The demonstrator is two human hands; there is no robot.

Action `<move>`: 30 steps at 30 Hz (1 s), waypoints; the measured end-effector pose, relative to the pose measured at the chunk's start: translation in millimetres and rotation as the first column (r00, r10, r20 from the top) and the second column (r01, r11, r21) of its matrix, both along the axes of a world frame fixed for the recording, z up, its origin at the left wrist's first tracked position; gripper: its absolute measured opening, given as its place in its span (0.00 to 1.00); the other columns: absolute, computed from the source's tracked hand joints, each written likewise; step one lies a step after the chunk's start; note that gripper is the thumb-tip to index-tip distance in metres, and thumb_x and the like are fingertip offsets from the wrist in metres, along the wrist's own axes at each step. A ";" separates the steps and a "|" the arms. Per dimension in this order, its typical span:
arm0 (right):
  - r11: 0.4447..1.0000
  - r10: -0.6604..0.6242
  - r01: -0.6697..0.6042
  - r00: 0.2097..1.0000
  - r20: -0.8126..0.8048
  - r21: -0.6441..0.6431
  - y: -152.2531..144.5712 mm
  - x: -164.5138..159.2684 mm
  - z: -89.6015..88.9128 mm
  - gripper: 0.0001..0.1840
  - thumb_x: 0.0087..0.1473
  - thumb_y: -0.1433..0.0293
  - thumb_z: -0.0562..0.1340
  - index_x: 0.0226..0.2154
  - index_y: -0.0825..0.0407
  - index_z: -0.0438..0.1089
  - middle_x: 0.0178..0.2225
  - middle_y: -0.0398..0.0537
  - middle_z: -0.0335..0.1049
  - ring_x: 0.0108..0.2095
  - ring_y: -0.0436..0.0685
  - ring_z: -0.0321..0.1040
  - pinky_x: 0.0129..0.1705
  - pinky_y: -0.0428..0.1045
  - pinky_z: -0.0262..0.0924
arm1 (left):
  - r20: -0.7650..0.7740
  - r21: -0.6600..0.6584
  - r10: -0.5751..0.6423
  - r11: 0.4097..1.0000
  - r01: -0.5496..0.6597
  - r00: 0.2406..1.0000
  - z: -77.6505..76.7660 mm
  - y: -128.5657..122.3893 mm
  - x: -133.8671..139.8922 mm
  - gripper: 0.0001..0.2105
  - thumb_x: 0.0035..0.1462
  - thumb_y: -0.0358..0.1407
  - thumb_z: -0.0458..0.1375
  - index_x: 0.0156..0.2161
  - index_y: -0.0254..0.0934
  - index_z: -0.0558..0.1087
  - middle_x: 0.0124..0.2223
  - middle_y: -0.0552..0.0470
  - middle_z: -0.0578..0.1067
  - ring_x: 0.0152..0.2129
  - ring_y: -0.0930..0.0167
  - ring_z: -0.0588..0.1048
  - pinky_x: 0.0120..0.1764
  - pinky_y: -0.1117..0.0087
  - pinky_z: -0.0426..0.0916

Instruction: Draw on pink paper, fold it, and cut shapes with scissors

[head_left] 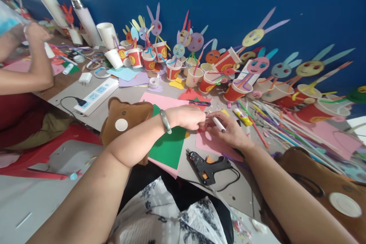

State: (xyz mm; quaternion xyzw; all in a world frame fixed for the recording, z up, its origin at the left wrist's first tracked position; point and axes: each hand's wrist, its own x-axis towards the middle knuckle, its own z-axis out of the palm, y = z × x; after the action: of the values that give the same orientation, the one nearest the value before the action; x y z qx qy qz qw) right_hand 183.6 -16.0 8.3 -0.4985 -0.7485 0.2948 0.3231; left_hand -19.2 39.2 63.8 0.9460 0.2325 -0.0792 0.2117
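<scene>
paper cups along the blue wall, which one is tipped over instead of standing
The red paper cup with a yellow emblem right of centre: it lies tilted with its white mouth facing right, while neighbours stand upright.

**Grey table, crowded**

A grey table is seen, spread with coloured paper: a green sheet, pink sheets. A black glue gun is laid near its front edge, a white power strip at the left, straws at the right, paper-cup rabbits along the back.
</scene>
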 end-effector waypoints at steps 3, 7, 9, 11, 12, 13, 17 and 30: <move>0.995 -0.102 0.103 0.991 -0.088 0.003 1.1 1.8 -0.2 0.20 0.59 0.51 0.61 0.41 0.49 0.72 0.32 0.50 0.79 0.30 0.58 0.75 0.35 0.53 0.70 | 0.002 -0.020 -0.004 1.000 0.004 1.000 -0.7 0.9 -0.1 0.13 0.57 0.31 0.57 0.43 0.42 0.82 0.40 0.49 0.81 0.31 0.70 0.73 0.32 0.70 0.59; 0.987 -0.159 0.159 0.980 -0.121 -0.012 1.6 5.0 -5.4 0.24 0.61 0.48 0.57 0.33 0.51 0.74 0.31 0.52 0.78 0.23 0.54 0.70 0.27 0.50 0.66 | -0.003 -0.014 -0.011 1.000 0.011 1.000 -0.4 1.2 -0.2 0.14 0.56 0.30 0.57 0.43 0.42 0.82 0.41 0.50 0.82 0.31 0.71 0.73 0.32 0.70 0.59; 0.984 -0.166 0.170 0.984 -0.071 0.047 1.0 5.7 -7.3 0.24 0.61 0.50 0.58 0.26 0.50 0.73 0.34 0.52 0.79 0.26 0.55 0.71 0.27 0.50 0.65 | 0.000 -0.009 -0.018 1.000 0.018 1.000 -0.6 1.2 -0.4 0.15 0.56 0.29 0.56 0.43 0.43 0.82 0.40 0.51 0.82 0.30 0.72 0.73 0.31 0.71 0.58; 0.976 -0.179 0.182 0.983 -0.036 0.118 0.3 5.5 -8.4 0.20 0.60 0.55 0.59 0.24 0.50 0.72 0.34 0.52 0.78 0.29 0.57 0.73 0.28 0.50 0.65 | 0.002 0.001 -0.022 1.000 0.022 1.000 -1.5 1.5 -0.5 0.15 0.56 0.29 0.56 0.43 0.43 0.82 0.40 0.51 0.82 0.30 0.72 0.73 0.31 0.71 0.58; 0.971 -0.188 0.190 0.982 -0.033 0.143 -0.1 5.2 -8.9 0.17 0.58 0.58 0.60 0.25 0.50 0.72 0.32 0.52 0.78 0.29 0.57 0.73 0.28 0.50 0.64 | 0.001 0.005 -0.021 1.000 0.021 1.000 -2.0 1.8 -0.5 0.15 0.56 0.30 0.56 0.43 0.43 0.82 0.40 0.51 0.82 0.30 0.72 0.73 0.31 0.71 0.58; 0.966 -0.199 0.202 0.979 -0.040 0.160 -0.5 4.8 -9.3 0.13 0.56 0.60 0.60 0.27 0.50 0.73 0.30 0.50 0.77 0.28 0.57 0.72 0.27 0.50 0.63 | -0.002 0.008 -0.021 1.000 0.021 1.000 -2.6 2.2 -0.6 0.15 0.56 0.30 0.56 0.43 0.43 0.82 0.40 0.50 0.82 0.30 0.71 0.73 0.32 0.71 0.58; 0.964 -0.210 0.219 0.975 -0.073 0.152 -3.5 3.6 -10.6 0.05 0.48 0.66 0.60 0.27 0.50 0.70 0.21 0.44 0.70 0.20 0.52 0.63 0.22 0.48 0.57 | -0.004 -0.003 -0.022 1.000 0.022 1.000 -3.2 2.9 -0.8 0.16 0.57 0.30 0.55 0.45 0.43 0.82 0.41 0.50 0.82 0.33 0.70 0.74 0.34 0.71 0.60; 0.980 -0.196 0.198 0.977 -0.083 0.018 -10.3 -4.9 -10.0 0.04 0.44 0.68 0.60 0.22 0.51 0.67 0.16 0.42 0.65 0.17 0.49 0.58 0.18 0.46 0.49 | -0.010 -0.033 -0.020 0.999 0.020 1.000 5.1 -1.3 -1.2 0.15 0.58 0.32 0.55 0.44 0.43 0.82 0.37 0.52 0.81 0.27 0.74 0.70 0.32 0.72 0.56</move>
State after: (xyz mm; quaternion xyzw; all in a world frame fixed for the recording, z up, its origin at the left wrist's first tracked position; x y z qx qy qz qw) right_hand 178.8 -26.3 -1.7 -0.5535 -0.6856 0.2716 0.3872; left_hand -20.3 37.9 68.9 0.9442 0.2227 -0.0901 0.2254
